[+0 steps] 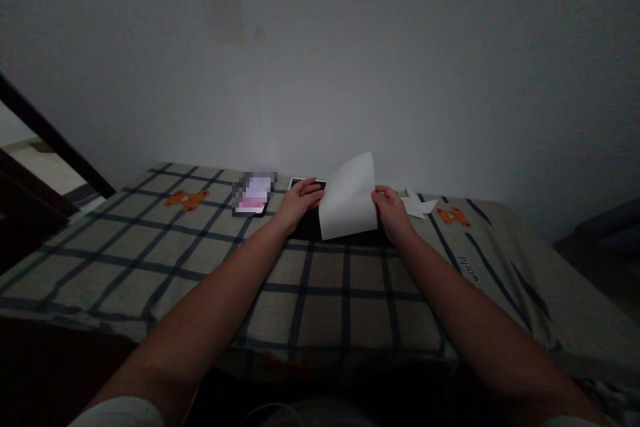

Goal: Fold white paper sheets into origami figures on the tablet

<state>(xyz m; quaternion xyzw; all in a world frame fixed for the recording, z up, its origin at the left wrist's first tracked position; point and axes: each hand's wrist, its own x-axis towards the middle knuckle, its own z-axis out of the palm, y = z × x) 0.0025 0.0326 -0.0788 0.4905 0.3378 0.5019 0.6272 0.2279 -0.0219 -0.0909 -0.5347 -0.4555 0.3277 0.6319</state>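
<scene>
A white sheet of paper stands tilted up near the far edge of a checked bed cover, over a flat black object. My left hand grips the sheet's left edge. My right hand grips its right edge. Both arms reach forward across the cover.
The checked cover carries orange bear prints. A phone with a lit, blurred screen lies left of my hands. A folded white paper shape lies to the right. A plain wall rises right behind. Dark rails stand at the left.
</scene>
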